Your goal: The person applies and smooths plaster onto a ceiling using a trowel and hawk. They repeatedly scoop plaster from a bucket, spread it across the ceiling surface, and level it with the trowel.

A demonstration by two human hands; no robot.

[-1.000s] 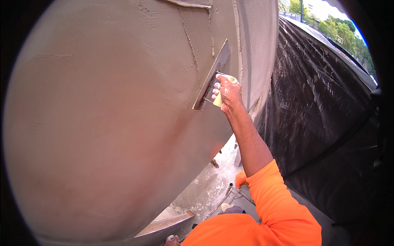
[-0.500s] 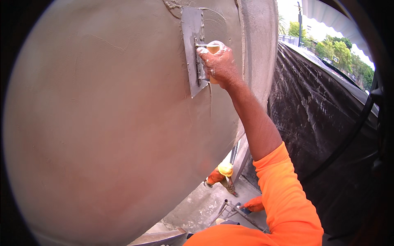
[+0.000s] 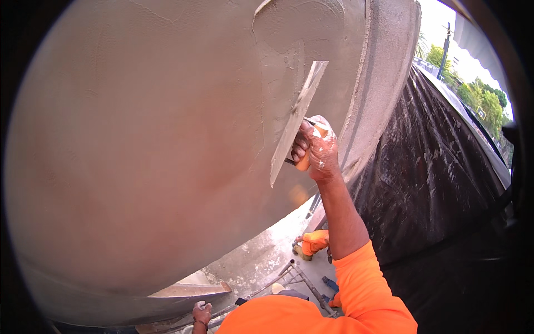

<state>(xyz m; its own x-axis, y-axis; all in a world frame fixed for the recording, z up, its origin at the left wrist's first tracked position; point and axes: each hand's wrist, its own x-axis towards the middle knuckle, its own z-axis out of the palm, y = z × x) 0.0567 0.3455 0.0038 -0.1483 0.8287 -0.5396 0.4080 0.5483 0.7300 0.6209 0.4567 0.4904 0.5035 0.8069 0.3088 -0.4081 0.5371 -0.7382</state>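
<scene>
My right hand (image 3: 322, 146) is closed round the orange-yellow handle of a plastering trowel (image 3: 299, 119). The trowel's long flat blade is seen nearly edge-on, tilted, in front of the wet grey plaster wall (image 3: 183, 139); whether it touches the wall I cannot tell. White smears cover the knuckles and thumb. Low in the picture, my left hand (image 3: 202, 313) shows small, its fingers curled, with a band at the wrist; what it grips is hidden. A curved ridge of plaster (image 3: 261, 8) and trowel marks lie above the blade.
A rough concrete edge (image 3: 384, 72) bounds the plaster on the right, beside a dark plastic sheet (image 3: 434, 183). Far below are a metal pipe frame (image 3: 303, 275), a wooden plank (image 3: 192, 289) and a co-worker's orange sleeve (image 3: 316, 240).
My right hand has drawn the trowel down, its blade turning from face-on to edge-on. My left hand has come into view. The view has shifted, and the co-worker below appears differently placed.
</scene>
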